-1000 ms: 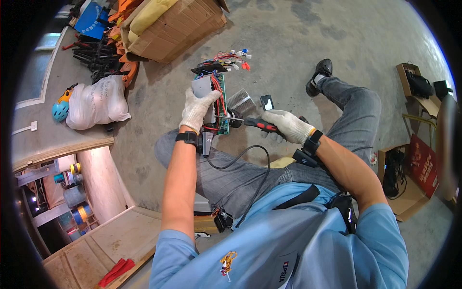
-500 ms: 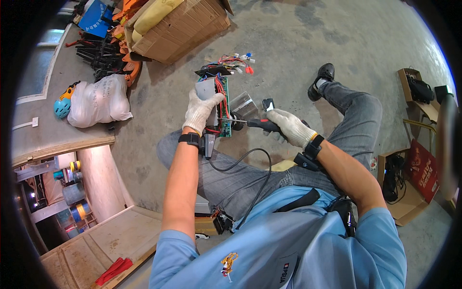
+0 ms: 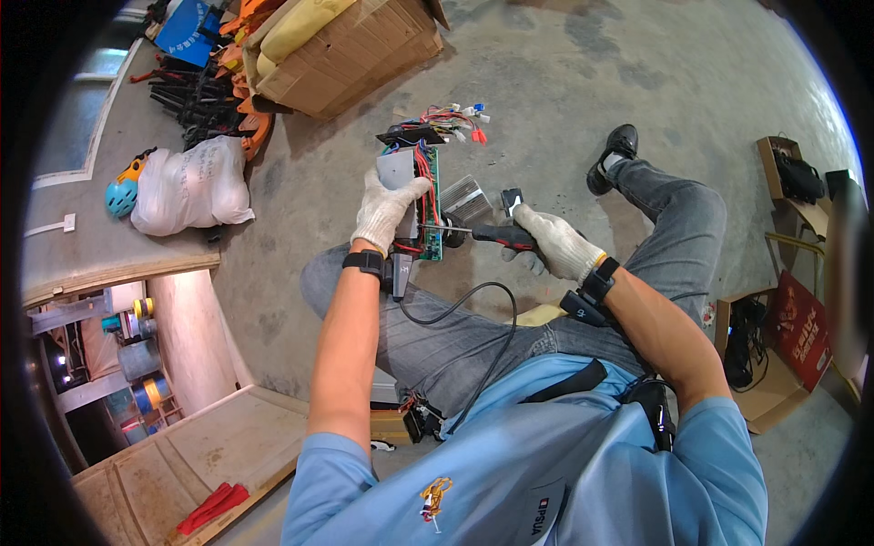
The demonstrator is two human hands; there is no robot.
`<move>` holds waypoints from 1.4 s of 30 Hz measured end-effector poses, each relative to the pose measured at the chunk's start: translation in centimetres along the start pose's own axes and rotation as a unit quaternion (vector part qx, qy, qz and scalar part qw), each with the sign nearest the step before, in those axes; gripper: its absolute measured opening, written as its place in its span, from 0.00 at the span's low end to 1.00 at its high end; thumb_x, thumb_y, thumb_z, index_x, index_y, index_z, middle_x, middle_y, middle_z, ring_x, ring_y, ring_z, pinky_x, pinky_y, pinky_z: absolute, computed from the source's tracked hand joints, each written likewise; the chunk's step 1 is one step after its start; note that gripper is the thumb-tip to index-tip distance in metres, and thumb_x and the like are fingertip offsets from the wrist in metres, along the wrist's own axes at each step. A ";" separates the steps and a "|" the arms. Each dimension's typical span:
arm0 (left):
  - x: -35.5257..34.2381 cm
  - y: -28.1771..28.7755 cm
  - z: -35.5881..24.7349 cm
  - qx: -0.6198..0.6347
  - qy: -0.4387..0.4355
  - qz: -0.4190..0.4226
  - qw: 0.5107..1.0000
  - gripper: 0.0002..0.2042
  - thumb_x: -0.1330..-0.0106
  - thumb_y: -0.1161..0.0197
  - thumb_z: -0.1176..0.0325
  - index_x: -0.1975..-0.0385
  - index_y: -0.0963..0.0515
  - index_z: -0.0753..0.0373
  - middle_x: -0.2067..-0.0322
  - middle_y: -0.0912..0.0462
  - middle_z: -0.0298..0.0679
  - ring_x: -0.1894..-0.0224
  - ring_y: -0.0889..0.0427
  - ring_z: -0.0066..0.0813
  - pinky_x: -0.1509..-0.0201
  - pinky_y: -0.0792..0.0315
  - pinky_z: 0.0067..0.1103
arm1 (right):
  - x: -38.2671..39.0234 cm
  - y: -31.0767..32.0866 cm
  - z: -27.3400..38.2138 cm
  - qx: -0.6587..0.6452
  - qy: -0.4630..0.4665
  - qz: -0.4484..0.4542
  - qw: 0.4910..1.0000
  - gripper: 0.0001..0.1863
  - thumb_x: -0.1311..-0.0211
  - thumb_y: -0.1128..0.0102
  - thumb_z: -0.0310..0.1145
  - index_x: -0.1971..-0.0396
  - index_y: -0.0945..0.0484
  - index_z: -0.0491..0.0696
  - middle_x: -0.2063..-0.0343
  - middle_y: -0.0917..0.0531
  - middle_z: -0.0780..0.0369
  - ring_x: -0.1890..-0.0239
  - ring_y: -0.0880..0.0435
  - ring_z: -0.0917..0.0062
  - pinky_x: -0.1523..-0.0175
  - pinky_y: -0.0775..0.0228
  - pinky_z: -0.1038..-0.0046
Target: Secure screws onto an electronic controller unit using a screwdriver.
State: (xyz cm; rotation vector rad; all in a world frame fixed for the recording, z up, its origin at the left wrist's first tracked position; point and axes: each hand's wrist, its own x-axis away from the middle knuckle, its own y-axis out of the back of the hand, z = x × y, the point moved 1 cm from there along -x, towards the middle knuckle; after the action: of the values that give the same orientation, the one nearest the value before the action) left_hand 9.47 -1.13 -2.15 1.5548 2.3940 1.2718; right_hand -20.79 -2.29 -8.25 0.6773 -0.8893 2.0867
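Note:
My left hand (image 3: pixel 382 214), in a white knitted glove, is closed round the side of a green circuit board (image 3: pixel 434 182), its thumb stretched across. A grey metal plate (image 3: pixel 395 169) and red wires (image 3: pixel 422 164) sit on this board. My right hand (image 3: pixel 557 244), gloved too, grips the black and red handle of a screwdriver (image 3: pixel 496 235). Its thin shaft points left and reaches the lower part of the board; the tip's exact contact is too small to tell. A small black and white piece (image 3: pixel 512 198) stands out just beyond the right hand's fingers; whether they touch it, I cannot tell.
A finned metal heat sink (image 3: pixel 466 198) lies right of the board. Beyond it are loose wires with connectors (image 3: pixel 460 116). A large cardboard box (image 3: pixel 350 59) stands farther back, with a white sack (image 3: pixel 196 187) to the left. Open boxes (image 3: pixel 769 391) line the right.
The screwdriver handle appears turned, its red part now showing lower down. Both hands keep nearly the same places, and the whole view has shifted slightly.

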 end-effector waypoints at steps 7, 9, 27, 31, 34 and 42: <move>-1.0 -0.4 1.0 0.039 -0.005 -0.008 0.999 0.52 0.53 0.17 0.50 0.28 0.35 0.66 0.40 0.18 0.53 0.40 0.16 0.48 0.34 0.24 0.37 | 1.1 -1.2 0.8 0.101 0.147 -0.041 0.983 0.22 0.26 0.37 0.46 0.47 0.19 0.41 0.55 0.17 0.62 0.65 0.20 0.81 0.63 0.22 0.75; -1.4 -0.4 0.9 0.030 -0.005 -0.008 1.000 0.52 0.53 0.17 0.49 0.28 0.35 0.66 0.39 0.18 0.54 0.39 0.17 0.48 0.33 0.25 0.37 | 0.1 -0.6 0.5 0.052 0.175 -0.025 0.983 0.22 0.27 0.36 0.45 0.47 0.19 0.40 0.53 0.18 0.61 0.63 0.19 0.80 0.60 0.22 0.75; -0.1 0.2 1.6 0.009 -0.049 0.002 0.999 0.56 0.51 0.18 0.44 0.26 0.40 0.68 0.38 0.19 0.52 0.35 0.20 0.46 0.29 0.28 0.33 | -0.7 -0.3 -0.9 0.007 0.116 0.017 0.993 0.28 0.23 0.39 0.46 0.33 0.26 0.42 0.52 0.16 0.62 0.59 0.18 0.81 0.55 0.22 0.76; -0.7 0.1 1.3 0.006 -0.036 -0.002 0.999 0.56 0.52 0.18 0.45 0.25 0.40 0.68 0.38 0.19 0.53 0.35 0.20 0.46 0.30 0.28 0.33 | -1.4 0.9 -0.6 -0.087 -0.033 0.091 0.991 0.24 0.20 0.46 0.47 0.39 0.23 0.43 0.55 0.14 0.60 0.68 0.17 0.82 0.70 0.24 0.77; -1.3 -0.1 1.6 0.011 -0.039 -0.006 0.999 0.56 0.52 0.18 0.45 0.25 0.40 0.67 0.38 0.19 0.52 0.36 0.20 0.46 0.30 0.28 0.33 | -1.1 0.3 -0.2 -0.048 0.018 0.051 0.997 0.23 0.22 0.43 0.43 0.40 0.23 0.40 0.60 0.15 0.61 0.71 0.20 0.83 0.70 0.26 0.78; -1.0 0.0 1.4 0.014 -0.044 -0.007 0.999 0.55 0.52 0.19 0.45 0.26 0.38 0.68 0.38 0.20 0.56 0.35 0.19 0.49 0.30 0.27 0.35 | -0.9 0.1 0.5 -0.016 0.087 0.049 0.995 0.22 0.23 0.40 0.42 0.39 0.24 0.43 0.62 0.17 0.62 0.70 0.22 0.82 0.68 0.27 0.78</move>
State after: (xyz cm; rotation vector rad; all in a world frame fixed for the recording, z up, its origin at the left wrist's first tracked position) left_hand 10.50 -1.06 -3.48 1.5641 2.3755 1.1466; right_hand -20.32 -3.09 -8.64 0.4351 -0.8713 2.1758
